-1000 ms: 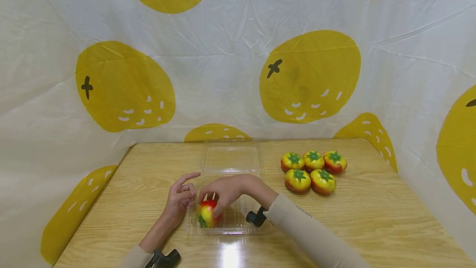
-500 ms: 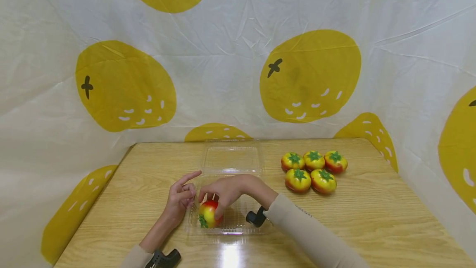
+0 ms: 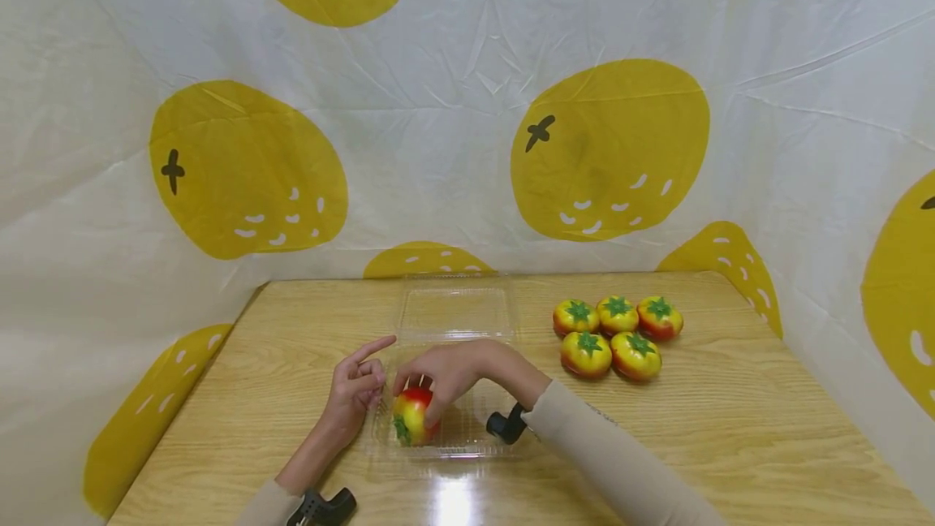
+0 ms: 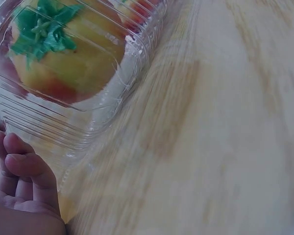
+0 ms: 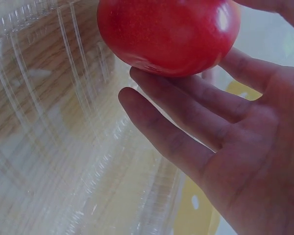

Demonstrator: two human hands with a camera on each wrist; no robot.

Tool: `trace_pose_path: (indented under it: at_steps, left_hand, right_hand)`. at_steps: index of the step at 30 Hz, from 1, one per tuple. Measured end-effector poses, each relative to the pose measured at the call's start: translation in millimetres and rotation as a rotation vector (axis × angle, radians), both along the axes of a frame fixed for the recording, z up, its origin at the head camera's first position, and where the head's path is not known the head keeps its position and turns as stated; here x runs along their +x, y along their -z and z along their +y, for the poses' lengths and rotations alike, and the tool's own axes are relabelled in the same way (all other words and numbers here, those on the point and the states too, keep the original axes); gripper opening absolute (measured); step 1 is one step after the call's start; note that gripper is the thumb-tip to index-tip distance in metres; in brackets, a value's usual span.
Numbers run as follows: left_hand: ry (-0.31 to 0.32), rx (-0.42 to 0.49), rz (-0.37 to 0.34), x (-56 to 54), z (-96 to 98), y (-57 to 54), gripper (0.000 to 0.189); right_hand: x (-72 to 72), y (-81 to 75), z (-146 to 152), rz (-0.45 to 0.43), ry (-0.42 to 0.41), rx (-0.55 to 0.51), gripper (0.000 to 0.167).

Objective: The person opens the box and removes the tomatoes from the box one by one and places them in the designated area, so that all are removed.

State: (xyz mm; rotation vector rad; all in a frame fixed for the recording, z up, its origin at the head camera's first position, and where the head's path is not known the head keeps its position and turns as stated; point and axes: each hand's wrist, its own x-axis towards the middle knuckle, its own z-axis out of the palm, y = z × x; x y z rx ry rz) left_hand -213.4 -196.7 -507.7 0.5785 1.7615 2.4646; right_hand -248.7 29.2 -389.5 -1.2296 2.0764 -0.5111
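In the head view my right hand (image 3: 447, 372) holds a shiny red and yellow toy tomato (image 3: 415, 419) in the left part of a clear plastic clamshell container (image 3: 467, 454). The tomato lies tipped over, its green star-shaped leaf towards the near left. In the right wrist view, the fingers (image 5: 181, 110) reach along the underside of its red bottom. At the container's left edge, my left hand (image 3: 353, 396) pinches the rim, index finger sticking out. The left wrist view shows the tomato (image 4: 83, 63) through the clear wall, with curled fingertips at the rim.
The container's lid (image 3: 456, 311) lies folded back, away from me. Right of it, several more toy tomatoes (image 3: 586, 354) stand in two close rows on the wooden table (image 3: 730, 428). A white curtain (image 3: 431, 144) with yellow fruit prints hangs behind the table.
My right hand has shifted the tomato very slightly to the right and away from me, turning it a little. The left hand stays in place at the rim.
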Motion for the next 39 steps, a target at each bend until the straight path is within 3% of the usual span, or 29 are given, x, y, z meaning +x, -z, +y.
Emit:
trace_pose_path:
  at_steps: [15,25,39]
  left_hand:
    - [0.005,0.014,-0.003,0.4,0.8,-0.5,0.056]
    - [-0.003,0.007,0.013,0.5,1.0,-2.4,0.057]
    - [-0.015,-0.009,0.004,0.6,1.4,-1.6,0.058]
  right_hand:
    - [2.0,-14.4,17.0,0.03,0.044,-0.113,0.062]
    - [6.8,-26.0,35.9,0.009,0.086,-0.175,0.059]
    - [15.0,-37.9,55.7,0.057,0.114,-0.257,0.059]
